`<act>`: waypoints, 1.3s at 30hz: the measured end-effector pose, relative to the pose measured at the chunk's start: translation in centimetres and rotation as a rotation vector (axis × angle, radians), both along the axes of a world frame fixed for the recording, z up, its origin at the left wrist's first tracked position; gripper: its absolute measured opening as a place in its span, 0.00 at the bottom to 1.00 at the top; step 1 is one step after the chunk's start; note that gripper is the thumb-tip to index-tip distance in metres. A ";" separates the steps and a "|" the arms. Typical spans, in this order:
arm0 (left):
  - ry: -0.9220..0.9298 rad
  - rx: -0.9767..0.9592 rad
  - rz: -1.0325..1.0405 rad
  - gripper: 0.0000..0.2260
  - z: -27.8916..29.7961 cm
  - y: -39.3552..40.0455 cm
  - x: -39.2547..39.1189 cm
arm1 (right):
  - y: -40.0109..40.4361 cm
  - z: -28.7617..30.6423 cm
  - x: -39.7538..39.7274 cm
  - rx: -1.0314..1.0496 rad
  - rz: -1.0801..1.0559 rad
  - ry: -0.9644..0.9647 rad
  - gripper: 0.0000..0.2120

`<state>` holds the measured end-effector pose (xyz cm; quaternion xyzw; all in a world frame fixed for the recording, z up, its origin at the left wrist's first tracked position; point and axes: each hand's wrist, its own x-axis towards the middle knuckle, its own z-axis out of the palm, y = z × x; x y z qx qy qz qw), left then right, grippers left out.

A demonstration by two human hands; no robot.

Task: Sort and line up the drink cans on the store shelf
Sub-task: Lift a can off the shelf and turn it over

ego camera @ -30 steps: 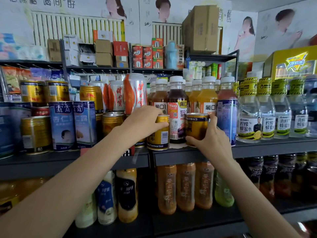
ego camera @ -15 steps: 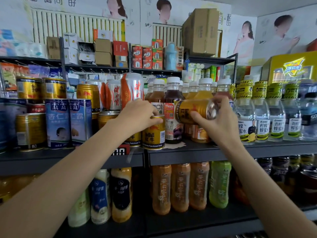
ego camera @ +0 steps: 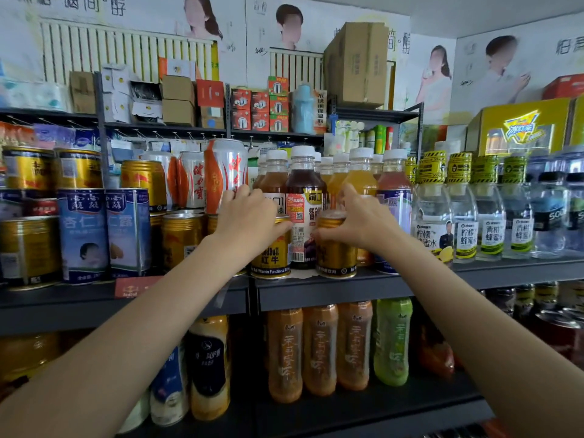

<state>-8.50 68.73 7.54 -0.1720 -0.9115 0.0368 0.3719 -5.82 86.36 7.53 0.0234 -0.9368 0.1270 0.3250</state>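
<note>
R hand [ego camera: 363, 221] holds gold can [ego camera: 336, 248] upright, top up.

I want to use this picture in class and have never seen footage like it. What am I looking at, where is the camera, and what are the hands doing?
No machine here: these are a person's two bare arms, filmed by a wide-angle camera worn on the head, looking forward and down. That is why the arms reach in from the bottom corners. They face a store shelf stocked with cans and bottles. The left hand has its grip on one gold can; the right hand has its grip round the top of a second gold can. Both cans stand upright at the shelf's front edge, with a dark bottle behind the gap between them.
</note>
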 end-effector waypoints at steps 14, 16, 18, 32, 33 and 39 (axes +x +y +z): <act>-0.011 0.126 -0.478 0.13 -0.4 4.2 0.4 | 3.7 -0.3 1.7 -0.231 0.128 0.337 0.08; -0.020 0.124 -0.493 0.12 -0.5 4.6 0.3 | 4.9 -0.1 2.7 -0.464 0.082 0.621 0.04; -0.048 0.101 -0.506 0.13 -0.7 5.0 0.3 | 6.5 -0.6 2.8 -0.594 0.015 0.664 0.06; 0.005 0.090 -0.435 0.15 -2.0 7.1 -0.2 | 7.0 -6.9 -0.2 -0.535 -0.030 0.225 0.26; 0.023 0.100 -0.445 0.17 -2.1 7.0 -0.2 | 6.9 -6.8 0.1 -0.541 -0.001 0.252 0.26; -0.341 0.873 -0.947 0.31 0.0 6.3 3.5 | 5.2 -4.1 2.0 -0.030 -0.023 0.723 0.34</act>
